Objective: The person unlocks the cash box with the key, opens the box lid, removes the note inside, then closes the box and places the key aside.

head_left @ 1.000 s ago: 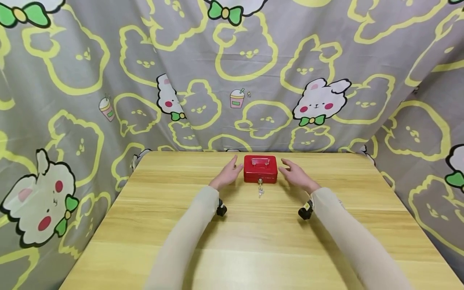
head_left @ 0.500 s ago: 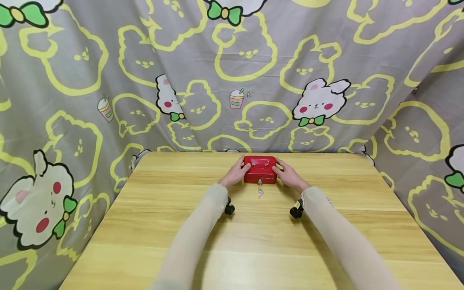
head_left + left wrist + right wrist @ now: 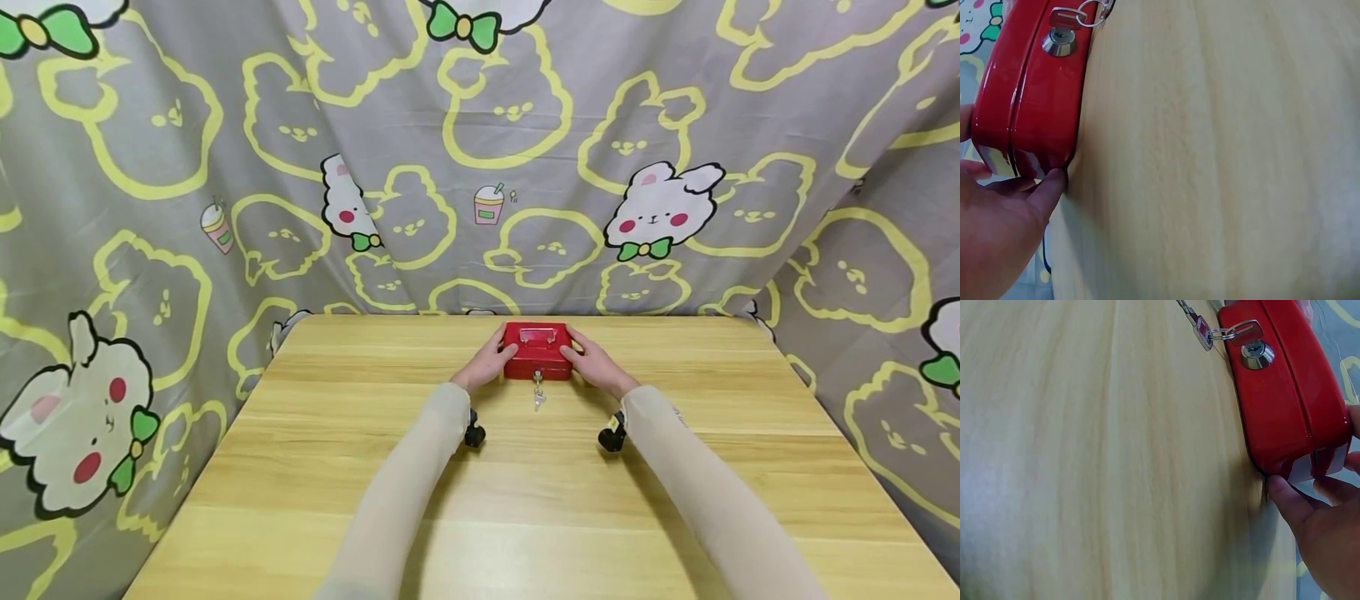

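A red metal cash box (image 3: 537,354) with its lid down sits at the far edge of the table. A folding handle (image 3: 538,335) lies on its lid. My left hand (image 3: 483,364) grips the box's left end, thumb near the top edge and fingers along the side. At the opposite end, my right hand (image 3: 596,365) grips it the same way. A key (image 3: 1247,331) stands in the silver lock (image 3: 1257,354) on the front, and more keys (image 3: 539,399) hang from its ring. Both wrist views show fingertips low on the box's ends, close to the tabletop.
The wood-grain table (image 3: 525,517) stretches toward me. Behind it and along both sides hangs a grey curtain (image 3: 420,108) with a cartoon print. Black wrist cameras (image 3: 474,432) sit under the cuffs.
Both hands have moved inward from either side and taken hold of the cash box's ends. Over the last half second they have barely moved, and the box has stayed in place.
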`<state>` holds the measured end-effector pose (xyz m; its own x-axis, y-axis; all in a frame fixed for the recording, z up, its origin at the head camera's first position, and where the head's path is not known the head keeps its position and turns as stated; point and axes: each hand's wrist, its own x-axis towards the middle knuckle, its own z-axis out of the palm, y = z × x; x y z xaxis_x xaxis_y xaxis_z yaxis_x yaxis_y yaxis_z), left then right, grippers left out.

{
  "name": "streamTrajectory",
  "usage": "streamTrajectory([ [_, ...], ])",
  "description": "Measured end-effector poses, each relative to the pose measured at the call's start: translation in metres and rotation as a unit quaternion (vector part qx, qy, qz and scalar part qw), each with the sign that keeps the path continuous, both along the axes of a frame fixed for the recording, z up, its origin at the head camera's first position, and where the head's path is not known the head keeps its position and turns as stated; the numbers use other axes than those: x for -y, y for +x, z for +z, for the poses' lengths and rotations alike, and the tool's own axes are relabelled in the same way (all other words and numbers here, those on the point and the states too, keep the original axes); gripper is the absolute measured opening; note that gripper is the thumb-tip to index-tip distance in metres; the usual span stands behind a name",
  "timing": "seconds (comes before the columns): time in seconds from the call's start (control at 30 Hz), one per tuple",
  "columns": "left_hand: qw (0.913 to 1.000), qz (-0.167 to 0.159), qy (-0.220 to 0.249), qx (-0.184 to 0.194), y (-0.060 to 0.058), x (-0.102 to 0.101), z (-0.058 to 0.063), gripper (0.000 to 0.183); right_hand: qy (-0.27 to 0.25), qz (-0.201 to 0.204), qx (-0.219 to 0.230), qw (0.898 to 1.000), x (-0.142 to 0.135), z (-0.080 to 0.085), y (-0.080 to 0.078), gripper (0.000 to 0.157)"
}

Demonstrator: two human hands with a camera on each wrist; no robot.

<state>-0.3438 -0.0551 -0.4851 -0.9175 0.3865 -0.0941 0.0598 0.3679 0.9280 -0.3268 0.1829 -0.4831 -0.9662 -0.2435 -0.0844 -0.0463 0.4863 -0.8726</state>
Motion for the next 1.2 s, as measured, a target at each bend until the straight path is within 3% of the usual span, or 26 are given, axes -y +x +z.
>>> streamTrajectory([
  [0.33,0.9997,-0.017,-0.015,0.002,0.015,0.005,0.005,0.066,0.035,0.010,-0.007,0.999,0.002,0.003,0.013,0.064],
  [0.53,0.9987,-0.026,-0.044,0.003,0.030,0.010,0.006,0.067,0.065,0.016,-0.029,0.997,0.004,0.003,0.028,0.065],
  [0.8,0.9954,-0.047,-0.080,-0.022,0.052,0.012,0.009,0.066,0.086,0.035,-0.058,0.994,0.007,0.004,0.049,0.066],
  [1.2,0.9939,-0.050,-0.090,-0.040,0.080,0.018,0.008,0.066,0.093,0.063,-0.086,0.990,0.013,0.006,0.075,0.066],
])
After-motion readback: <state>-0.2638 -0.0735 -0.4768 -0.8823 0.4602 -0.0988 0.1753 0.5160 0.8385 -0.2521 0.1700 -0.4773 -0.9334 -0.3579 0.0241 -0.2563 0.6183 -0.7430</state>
